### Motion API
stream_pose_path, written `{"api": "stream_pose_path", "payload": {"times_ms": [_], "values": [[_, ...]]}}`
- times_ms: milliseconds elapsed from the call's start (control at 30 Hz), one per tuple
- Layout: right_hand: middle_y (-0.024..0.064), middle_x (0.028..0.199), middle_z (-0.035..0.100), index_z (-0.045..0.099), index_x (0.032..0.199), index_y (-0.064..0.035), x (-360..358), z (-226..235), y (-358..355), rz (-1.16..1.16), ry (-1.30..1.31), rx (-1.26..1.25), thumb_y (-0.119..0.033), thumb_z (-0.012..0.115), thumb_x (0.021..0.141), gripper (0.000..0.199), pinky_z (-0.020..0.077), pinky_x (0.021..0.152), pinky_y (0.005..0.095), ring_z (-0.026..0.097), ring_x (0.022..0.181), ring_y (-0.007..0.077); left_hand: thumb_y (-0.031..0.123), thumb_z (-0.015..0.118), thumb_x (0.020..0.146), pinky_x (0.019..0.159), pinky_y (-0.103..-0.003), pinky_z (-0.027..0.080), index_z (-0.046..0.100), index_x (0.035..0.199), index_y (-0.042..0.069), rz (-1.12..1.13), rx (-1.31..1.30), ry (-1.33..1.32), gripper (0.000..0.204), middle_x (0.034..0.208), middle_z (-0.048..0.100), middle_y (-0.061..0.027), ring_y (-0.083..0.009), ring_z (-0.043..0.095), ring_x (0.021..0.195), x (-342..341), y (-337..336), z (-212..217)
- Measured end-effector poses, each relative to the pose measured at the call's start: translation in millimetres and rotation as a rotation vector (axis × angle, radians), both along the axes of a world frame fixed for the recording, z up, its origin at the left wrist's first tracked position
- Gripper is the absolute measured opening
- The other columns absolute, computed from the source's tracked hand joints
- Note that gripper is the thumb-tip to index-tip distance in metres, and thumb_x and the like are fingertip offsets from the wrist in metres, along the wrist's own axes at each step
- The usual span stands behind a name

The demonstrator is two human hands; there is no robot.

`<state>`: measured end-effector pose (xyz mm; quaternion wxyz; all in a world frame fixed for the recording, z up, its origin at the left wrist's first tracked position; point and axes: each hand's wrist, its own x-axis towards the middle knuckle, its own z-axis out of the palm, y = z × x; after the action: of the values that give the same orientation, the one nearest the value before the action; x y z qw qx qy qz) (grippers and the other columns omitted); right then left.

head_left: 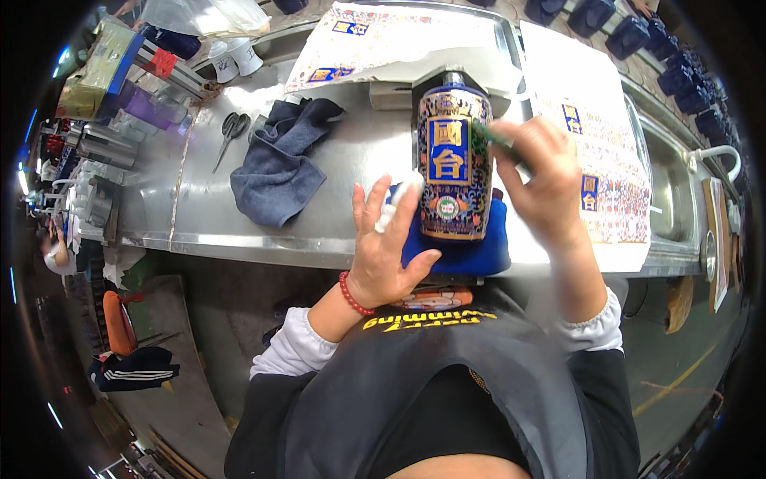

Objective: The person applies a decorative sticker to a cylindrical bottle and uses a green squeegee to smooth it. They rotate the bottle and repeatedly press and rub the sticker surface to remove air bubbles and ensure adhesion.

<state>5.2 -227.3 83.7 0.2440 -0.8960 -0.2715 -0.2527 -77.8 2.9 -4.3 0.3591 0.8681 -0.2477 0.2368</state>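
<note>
A dark blue bottle (pixel 453 195) with an ornate gold and multicoloured decal lies on its back, its neck pointing away from me. Under its base end is a bright blue cloth or pad (pixel 493 254). My left hand (pixel 381 259) is at the bottle's left side, fingers spread, with white coverings on some fingers and a red bead bracelet at the wrist. Whether its fingertips touch the bottle is unclear. In my right hand (pixel 549 180) is a dark green tool (pixel 511 148), its tip at the decal's upper right edge; motion blur hides its exact kind.
Printed decal sheets (pixel 610 215) lie to the right, and another sheet (pixel 399 40) behind the bottle. Left of it are a grey-blue cloth (pixel 279 172) and black scissors (pixel 231 136). A metal sink (pixel 678 191) is at far right; more dark bottles (pixel 626 36) stand beyond.
</note>
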Motion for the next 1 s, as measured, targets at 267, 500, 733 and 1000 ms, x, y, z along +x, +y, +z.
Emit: {"api": "stream_pose_path", "payload": {"times_ms": [267,500,733,1000], "values": [[0.0028,0.078,0.063,0.075,0.102,-0.0092,15.9,41.8,14.1,0.036,0.145,0.118,0.004,0.072,0.078,0.027,0.0481,0.074,0.0366,0.064,0.077,0.0211,0.056,0.082,0.075,0.113,-0.077,0.009,0.034,0.152,-0.011,0.133,0.159,-0.021,0.112,0.143,0.05,-0.0285,-0.0451,0.042,0.138,22.0,-7.8,21.3],[0.0087,0.082,0.063,0.07,0.099,-0.0083,23.4,46.9,26.4,0.327,0.388,0.094,-0.007,0.075,0.08,0.019,0.048,0.072,0.0405,0.062,0.076,0.0288,0.063,0.084,0.07,0.117,-0.073,0.003,0.036,0.149,-0.011,0.175,0.119,-0.009,0.119,0.144,0.05,-0.0295,-0.0438,0.039,0.143,23.1,-14.0,24.1],[0.0171,0.08,0.068,0.064,0.1,-0.0033,46.9,40.9,42.3,0.263,0.271,-0.038,-0.01,0.07,0.088,0.014,0.0544,0.065,0.0438,0.068,0.071,0.037,0.062,0.087,0.066,0.115,-0.075,0.006,0.041,0.146,-0.006,0.209,0.12,0.107,0.115,0.14,0.052,-0.0216,-0.0446,0.036,0.143,17.5,-18.5,25.0],[0.0231,0.09,0.071,0.059,0.117,0.0004,30.1,12.0,22.4,-0.145,0.443,0.359,-0.012,0.067,0.093,0.028,0.057,0.072,0.043,0.072,0.078,0.0372,0.055,0.086,0.073,0.115,-0.074,0.008,0.04,0.15,0.0,0.106,0.141,0.077,0.105,0.146,0.052,-0.019,-0.0434,0.038,0.142,20.3,-13.8,22.1]]}}
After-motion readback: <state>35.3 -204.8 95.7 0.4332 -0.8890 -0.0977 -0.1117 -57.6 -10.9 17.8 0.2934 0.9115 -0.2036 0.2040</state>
